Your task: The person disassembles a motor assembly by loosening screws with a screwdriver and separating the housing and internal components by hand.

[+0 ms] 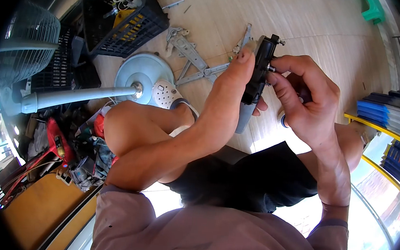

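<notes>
My left hand (236, 83) grips a long black part (263, 59), with the thumb along its near face and fingertips showing behind its lower end. The part stands nearly upright above my lap; its exact kind I cannot make out. A small metal bolt (281, 42) juts from its upper right side. Lower on that same side sits another bolt (271, 69), pinched between the thumb and forefinger of my right hand (310, 89). The other fingers of my right hand are curled in.
On the tiled floor lies a metal scissor-like bracket (189, 55). A fan base (142, 72) and a black crate (127, 33) stand to the left. Rags and tools pile up near a red object (57, 141). Blue boxes (386, 115) fill a yellow-edged shelf at right; a green stool (374, 10) is behind.
</notes>
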Tool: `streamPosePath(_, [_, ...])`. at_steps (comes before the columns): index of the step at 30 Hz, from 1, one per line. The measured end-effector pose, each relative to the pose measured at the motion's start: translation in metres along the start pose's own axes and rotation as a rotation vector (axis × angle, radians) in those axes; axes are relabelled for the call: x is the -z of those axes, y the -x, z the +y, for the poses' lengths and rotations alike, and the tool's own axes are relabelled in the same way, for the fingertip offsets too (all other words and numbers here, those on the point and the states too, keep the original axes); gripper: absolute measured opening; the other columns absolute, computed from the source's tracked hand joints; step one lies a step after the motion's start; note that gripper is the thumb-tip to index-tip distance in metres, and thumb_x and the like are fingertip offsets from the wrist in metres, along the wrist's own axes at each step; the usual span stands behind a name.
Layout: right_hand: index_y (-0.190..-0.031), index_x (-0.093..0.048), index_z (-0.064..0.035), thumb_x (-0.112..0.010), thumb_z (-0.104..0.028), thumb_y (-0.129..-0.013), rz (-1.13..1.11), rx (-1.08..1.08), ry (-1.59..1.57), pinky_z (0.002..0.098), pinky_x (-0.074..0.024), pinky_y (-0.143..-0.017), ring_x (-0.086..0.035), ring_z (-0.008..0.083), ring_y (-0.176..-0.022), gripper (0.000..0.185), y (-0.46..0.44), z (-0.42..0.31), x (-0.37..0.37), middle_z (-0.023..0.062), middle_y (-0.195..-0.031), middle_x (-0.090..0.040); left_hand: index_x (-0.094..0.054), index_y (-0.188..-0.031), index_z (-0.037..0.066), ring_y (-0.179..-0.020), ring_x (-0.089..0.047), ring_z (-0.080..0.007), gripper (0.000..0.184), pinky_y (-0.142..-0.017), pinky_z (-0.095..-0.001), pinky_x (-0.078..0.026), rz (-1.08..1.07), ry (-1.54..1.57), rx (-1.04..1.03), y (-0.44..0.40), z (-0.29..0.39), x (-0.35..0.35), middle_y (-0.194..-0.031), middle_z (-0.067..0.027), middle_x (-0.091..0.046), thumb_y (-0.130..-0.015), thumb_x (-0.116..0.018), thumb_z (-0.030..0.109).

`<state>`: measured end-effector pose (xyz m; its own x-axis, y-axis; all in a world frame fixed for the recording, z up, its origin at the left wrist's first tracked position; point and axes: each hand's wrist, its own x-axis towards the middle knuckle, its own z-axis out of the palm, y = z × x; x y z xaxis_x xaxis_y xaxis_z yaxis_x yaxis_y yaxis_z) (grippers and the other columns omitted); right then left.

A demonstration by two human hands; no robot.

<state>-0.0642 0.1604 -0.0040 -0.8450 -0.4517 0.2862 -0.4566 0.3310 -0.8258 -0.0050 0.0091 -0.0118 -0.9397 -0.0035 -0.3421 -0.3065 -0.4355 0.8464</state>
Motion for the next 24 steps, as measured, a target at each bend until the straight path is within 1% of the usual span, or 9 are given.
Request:
streamPosePath(3, [-0.100,-0.068,-0.0020,-0.074,0.001,-0.083,-0.035,-0.052,-0.020,0.0217,-0.0468,-0.052,-0.063,0.0113,-0.058,0.019,0.000,-0.003,0.003,0.0069,-0.082,-0.068,-0.050,-0.140,0.004,-0.072,-0.059,-0.0130,0.074,-0.065,-0.0281,-0.048,-0.007,-0.014,-0.006,0.001,0.001,0.000,-0.099,-0.0031,-0.064,-0.101,-0.027,0.062])
streamPosePath(6, [-0.100,-0.068,-0.0012,-0.074,-0.001,-0.084,-0.021,-0.103,-0.058,0.0215,-0.0452,-0.050,-0.062,0.0106,-0.055,0.016,-0.001,-0.007,0.002,0.0074,-0.080,-0.069,-0.051,-0.139,0.004,-0.072,-0.059,-0.0129,0.073,-0.065,-0.0279,-0.048,-0.005,-0.009,-0.019,0.001,0.000,-0.001,-0.098,-0.0030,-0.064,-0.101,-0.027,0.062])
streamPosePath(8, [-0.099,-0.068,-0.0010,-0.074,-0.003,-0.085,-0.067,-0.127,-0.039,0.0220,-0.0452,-0.050,-0.062,0.0105,-0.055,0.015,0.000,-0.003,0.004,0.0077,-0.079,-0.069,-0.051,-0.138,0.004,-0.073,-0.059,-0.0128,0.073,-0.065,-0.0277,-0.048,0.002,-0.016,-0.006,0.001,0.001,0.000,-0.098,-0.0029,-0.064,-0.101,-0.028,0.062])
streamPosePath(12, [-0.098,-0.068,-0.0004,-0.074,-0.005,-0.086,-0.094,-0.066,-0.021,0.0225,-0.0454,-0.050,-0.061,0.0106,-0.055,0.014,0.000,0.005,0.002,0.0083,-0.077,-0.069,-0.052,-0.138,0.004,-0.073,-0.060,-0.0128,0.073,-0.065,-0.0272,-0.048,0.012,-0.019,0.020,0.002,0.001,0.001,-0.098,-0.0026,-0.064,-0.100,-0.029,0.062])
streamPosePath(15, [-0.098,-0.068,-0.0007,-0.074,-0.003,-0.086,-0.041,-0.079,-0.055,0.0227,-0.0453,-0.050,-0.061,0.0099,-0.055,0.013,0.001,0.001,0.000,0.0075,-0.078,-0.069,-0.052,-0.138,0.004,-0.073,-0.059,-0.0130,0.073,-0.065,-0.0275,-0.047,0.036,0.005,0.043,0.002,0.000,0.000,-0.097,-0.0025,-0.064,-0.100,-0.029,0.062])
streamPosePath(18, [-0.098,-0.068,-0.0012,-0.074,0.000,-0.084,-0.025,-0.043,-0.030,0.0225,-0.0450,-0.050,-0.061,0.0088,-0.055,0.015,0.001,0.001,0.000,0.0061,-0.078,-0.069,-0.052,-0.138,0.004,-0.072,-0.059,-0.0132,0.073,-0.065,-0.0281,-0.047,0.052,0.008,0.056,0.003,0.002,-0.001,-0.096,-0.0022,-0.063,-0.100,-0.029,0.062])
streamPosePath(24, [-0.099,-0.068,-0.0016,-0.075,0.003,-0.082,-0.001,-0.023,-0.050,0.0212,-0.0434,-0.049,-0.059,0.0064,-0.054,0.018,0.001,0.001,-0.002,0.0047,-0.078,-0.068,-0.052,-0.138,0.004,-0.073,-0.059,-0.0129,0.072,-0.066,-0.0282,-0.047,0.023,0.010,0.024,0.003,0.004,0.000,-0.095,-0.0017,-0.063,-0.100,-0.031,0.062])
